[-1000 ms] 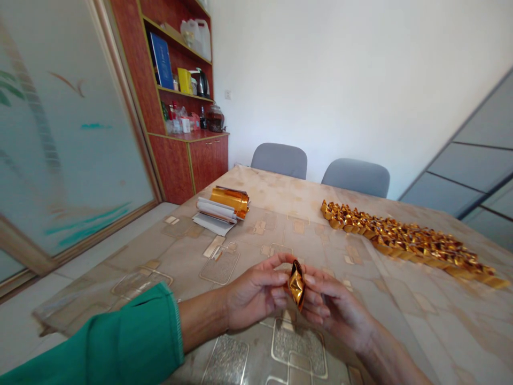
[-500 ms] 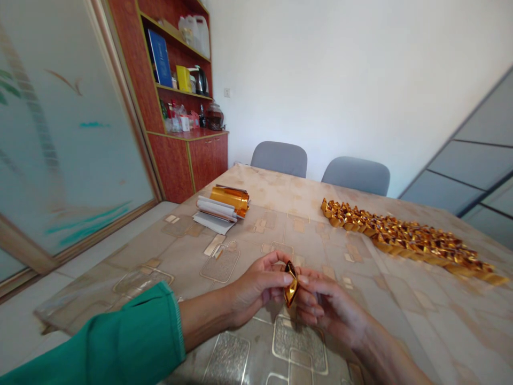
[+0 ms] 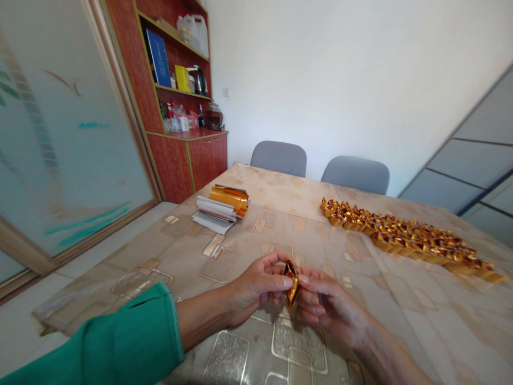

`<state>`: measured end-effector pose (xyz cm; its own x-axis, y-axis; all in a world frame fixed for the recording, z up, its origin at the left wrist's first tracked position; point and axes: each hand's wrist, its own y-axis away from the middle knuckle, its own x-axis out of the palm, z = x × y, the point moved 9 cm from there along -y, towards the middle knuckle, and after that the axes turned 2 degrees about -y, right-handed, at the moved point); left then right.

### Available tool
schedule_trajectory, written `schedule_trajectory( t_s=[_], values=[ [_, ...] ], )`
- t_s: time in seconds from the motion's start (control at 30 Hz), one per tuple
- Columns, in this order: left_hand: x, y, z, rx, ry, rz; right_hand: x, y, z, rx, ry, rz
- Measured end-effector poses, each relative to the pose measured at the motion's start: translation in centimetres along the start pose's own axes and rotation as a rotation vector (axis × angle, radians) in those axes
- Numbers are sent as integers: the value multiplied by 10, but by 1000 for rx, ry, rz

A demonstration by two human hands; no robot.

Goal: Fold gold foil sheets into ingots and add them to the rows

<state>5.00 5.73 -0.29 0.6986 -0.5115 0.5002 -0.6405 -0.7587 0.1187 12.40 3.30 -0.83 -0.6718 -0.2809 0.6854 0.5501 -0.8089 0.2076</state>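
Note:
A small folded gold foil piece (image 3: pixel 292 291), pointed at top and bottom, stands upright between my two hands above the table (image 3: pixel 256 240). My left hand (image 3: pixel 256 286) grips it from the left, thumb on its face and index finger curled behind its top. On the other side my right hand (image 3: pixel 326 302) pinches its right edge between thumb and fingers. To the right lie rows of similar folded gold pieces (image 3: pixel 412 238), set close together. A stack of curled gold and white sheets (image 3: pixel 222 206) rests farther back on the left.
Two grey chairs (image 3: pixel 278 158) stand at the table's far side, against the white wall. Behind the table on the left is a red-brown cabinet (image 3: pixel 206 160) with jugs, a kettle and bottles. A frosted glass door (image 3: pixel 76 139) fills the left side.
The foil piece looks slightly turned between my fingers, its opening a little wider. Both hands have stayed almost in place.

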Motion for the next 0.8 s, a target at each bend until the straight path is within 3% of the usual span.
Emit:
schedule_trajectory(
  t_s=[0.17, 0.33, 0.47, 0.6, 0.7, 0.8],
  values=[
    [-3, 0, 1, -13, -33, -28, -2, 0, -3, 7, 0, -32],
    [-5, -1, 5, -68, 74, 0, -5, 0, 1, -10, -40, -80],
    [-5, -1, 4, -69, 291, 13, -12, -1, 17, -194, -50, -171],
    [2, 0, 5, -66, 340, 63, -17, 1, 28, -352, 94, -261],
    [0, 0, 3, -25, 325, 33, -10, 1, 31, -395, 238, -221],
    [-3, -1, -3, 42, 259, 14, -4, 1, 27, -339, 266, -161]
  ],
)
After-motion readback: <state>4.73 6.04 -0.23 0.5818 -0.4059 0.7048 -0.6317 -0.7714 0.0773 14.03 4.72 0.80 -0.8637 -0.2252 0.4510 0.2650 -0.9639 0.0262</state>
